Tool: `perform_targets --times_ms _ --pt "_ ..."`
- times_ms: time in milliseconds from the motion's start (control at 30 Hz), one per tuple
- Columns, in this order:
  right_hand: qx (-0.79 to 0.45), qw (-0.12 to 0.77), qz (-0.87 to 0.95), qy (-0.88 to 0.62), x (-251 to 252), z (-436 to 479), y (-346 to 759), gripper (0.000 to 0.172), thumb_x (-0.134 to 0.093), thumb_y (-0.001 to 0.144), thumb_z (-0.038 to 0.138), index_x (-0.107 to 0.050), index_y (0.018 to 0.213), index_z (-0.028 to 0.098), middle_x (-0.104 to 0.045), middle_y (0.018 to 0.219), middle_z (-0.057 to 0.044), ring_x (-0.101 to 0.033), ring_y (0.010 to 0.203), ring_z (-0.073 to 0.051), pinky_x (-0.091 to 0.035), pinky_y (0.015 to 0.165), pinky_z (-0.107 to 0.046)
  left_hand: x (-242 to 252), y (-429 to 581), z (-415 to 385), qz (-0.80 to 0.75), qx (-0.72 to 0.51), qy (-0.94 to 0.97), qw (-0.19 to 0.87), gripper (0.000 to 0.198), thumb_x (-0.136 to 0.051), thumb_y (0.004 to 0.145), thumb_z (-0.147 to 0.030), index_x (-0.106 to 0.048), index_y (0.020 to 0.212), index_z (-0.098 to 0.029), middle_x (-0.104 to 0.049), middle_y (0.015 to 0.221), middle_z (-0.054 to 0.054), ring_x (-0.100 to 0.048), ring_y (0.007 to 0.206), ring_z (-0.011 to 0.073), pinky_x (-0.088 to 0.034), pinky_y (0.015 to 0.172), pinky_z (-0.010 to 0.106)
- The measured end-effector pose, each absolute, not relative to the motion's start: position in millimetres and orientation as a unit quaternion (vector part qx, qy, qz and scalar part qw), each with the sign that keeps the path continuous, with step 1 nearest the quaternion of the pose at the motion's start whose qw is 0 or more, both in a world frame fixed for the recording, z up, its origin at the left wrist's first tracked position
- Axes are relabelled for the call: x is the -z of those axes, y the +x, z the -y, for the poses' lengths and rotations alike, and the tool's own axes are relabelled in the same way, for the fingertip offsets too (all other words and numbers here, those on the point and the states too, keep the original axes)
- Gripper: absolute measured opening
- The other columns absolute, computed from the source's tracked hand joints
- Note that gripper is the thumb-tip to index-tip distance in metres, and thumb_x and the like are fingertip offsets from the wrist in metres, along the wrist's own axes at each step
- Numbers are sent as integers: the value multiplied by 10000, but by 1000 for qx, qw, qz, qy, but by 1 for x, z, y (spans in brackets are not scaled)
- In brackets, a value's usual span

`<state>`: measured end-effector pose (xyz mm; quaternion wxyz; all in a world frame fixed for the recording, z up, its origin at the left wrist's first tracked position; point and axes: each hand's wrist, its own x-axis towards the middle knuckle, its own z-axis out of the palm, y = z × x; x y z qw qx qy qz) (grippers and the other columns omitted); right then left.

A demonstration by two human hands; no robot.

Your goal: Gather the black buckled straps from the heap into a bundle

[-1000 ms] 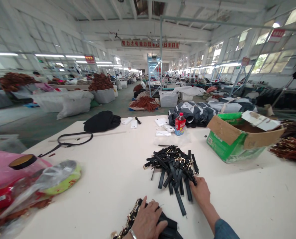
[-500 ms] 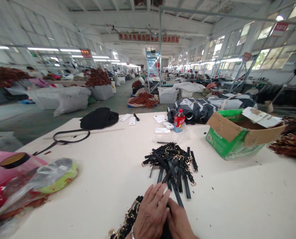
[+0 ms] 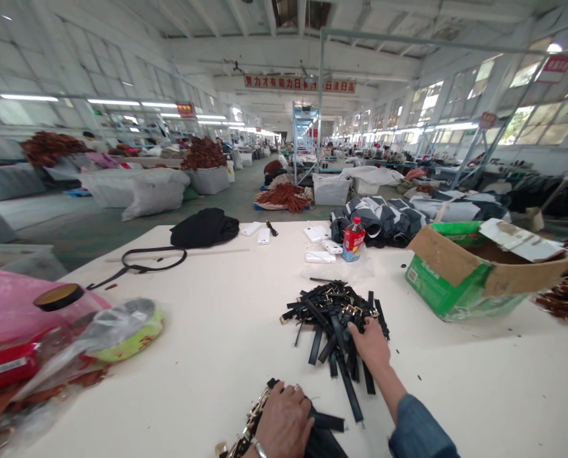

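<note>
Near the table's front edge lies a stack of black buckle straps, its gold buckles lined up along the left side. My left hand rests over this stack, fingers curled down onto the straps. Farther off is a loose heap of black buckle straps, lying in many directions. At the heap's right side is my right hand, thumb and fingers closed on a strap among the buckles. The fingertips are partly hidden there, so which strap it is cannot be made out.
A green cardboard box stands open at the right. Behind the heap are a red-labelled bottle and white packets. A black cloth and black belt lie far left; a plastic-wrapped yellow-green roll sits nearer.
My right hand has left the near stack and moved forward to the heap. My left hand stays on the stack, its fingers now more curled. The view has shifted slightly left.
</note>
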<state>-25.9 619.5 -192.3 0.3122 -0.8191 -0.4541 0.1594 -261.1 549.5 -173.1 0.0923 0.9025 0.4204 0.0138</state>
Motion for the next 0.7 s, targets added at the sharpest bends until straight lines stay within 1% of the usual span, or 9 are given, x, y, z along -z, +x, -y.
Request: perform_targets --times_ms 33,100,167,300,400,500,567,633,700 --pt "-155 305 447 -827 194 -630 -25 518 -389 781 508 -571 1035 96 -632 987 -169 -549 998 -293 -417 846 -406 173 -261 -549 -419 -12 903 89 202 -398 832 -281 -574 841 -182 -586 886 63 -505 855 219 -339 865 494" --pt "-156 292 435 -837 199 -646 -28 544 -429 750 541 -561 1044 103 -633 999 -178 -577 954 -288 -446 791 -398 174 -262 -549 -418 -10 905 81 205 -395 830 -279 -573 837 -177 -584 888 71 -503 852 223 -356 831 479" --pt "-161 283 426 -844 203 -655 -34 537 -470 723 543 -561 1037 118 -636 1007 -174 -598 917 -275 -466 747 -373 176 -263 -550 -418 -8 905 76 204 -396 826 -279 -571 835 -174 -584 892 74 -502 855 226 -366 806 464" --pt "-158 271 408 -858 210 -659 -40 452 -544 675 467 -583 983 138 -649 977 -161 -606 903 -298 -467 755 -396 180 -266 -551 -421 0 903 89 204 -404 823 -299 -569 840 -181 -587 900 68 -501 862 229 -376 789 453" --pt "-151 280 390 -864 211 -654 -38 420 -497 705 396 -569 1013 121 -644 975 -183 -602 908 -326 -457 773 -438 182 -267 -552 -419 1 904 89 213 -403 824 -317 -567 847 -183 -591 903 69 -504 869 238 -379 784 461" --pt "-150 326 374 -855 209 -647 -34 428 -405 751 345 -535 1075 99 -623 1029 -199 -585 966 -319 -443 820 -438 182 -268 -552 -417 -8 905 85 211 -407 823 -317 -567 842 -181 -592 899 71 -507 861 236 -380 782 463" --pt "-159 374 366 -837 205 -641 -29 456 -361 777 351 -501 1128 97 -622 1041 -183 -592 960 -288 -450 825 -409 181 -269 -551 -416 -13 905 86 208 -405 823 -311 -567 832 -181 -592 888 68 -506 853 229 -381 786 461" --pt "-181 424 364 -809 198 -634 -25 497 -322 803 410 -476 1168 109 -658 940 -141 -630 833 -247 -487 743 -374 182 -270 -550 -417 -20 904 89 207 -405 822 -311 -568 819 -183 -591 878 62 -506 848 223 -380 798 463" --pt "-212 473 367 -773 189 -626 -25 542 -328 801 489 -485 1173 129 -673 750 -79 -629 635 -210 -503 610 -340 184 -271 -549 -427 -34 898 97 194 -421 811 -314 -569 840 -191 -589 891 55 -507 847 219 -382 813 460"
